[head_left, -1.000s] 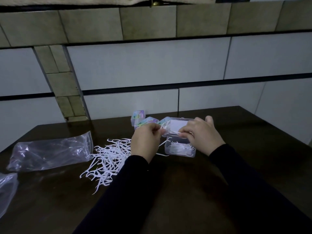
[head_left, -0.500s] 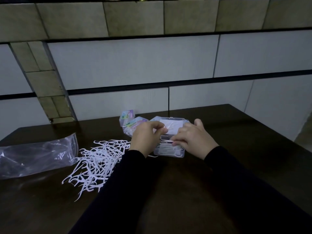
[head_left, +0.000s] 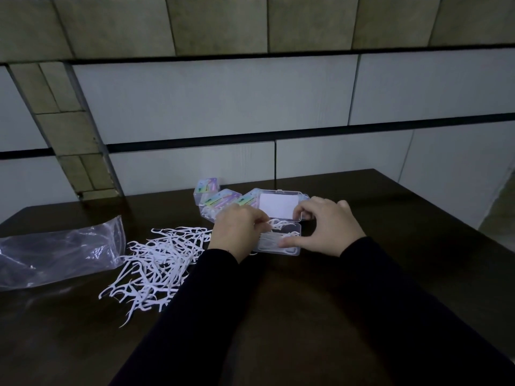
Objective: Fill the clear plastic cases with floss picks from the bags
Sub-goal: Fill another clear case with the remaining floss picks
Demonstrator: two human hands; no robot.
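A clear plastic case (head_left: 292, 247) lies open on the dark table, white floss picks inside it and its lid (head_left: 278, 204) folded back, a white label on it. My left hand (head_left: 237, 235) pinches floss picks at the case's left edge. My right hand (head_left: 326, 227) rests on the case's right side, with the thumb along the front wall and the fingers at the lid. A loose pile of white floss picks (head_left: 156, 263) spreads out to the left of my left hand. Beyond the pile, at the far left, lies a clear plastic bag (head_left: 55, 252).
Three closed cases with coloured labels (head_left: 217, 199) stand behind the open one, near the tiled wall. The table's right edge (head_left: 446, 218) runs diagonally towards me. My dark sleeves cover the table's near middle.
The view has shifted, so everything sits lower and further left in the frame. My right hand has come down from the lid onto the case's front, and my left hand has brought picks to the case.
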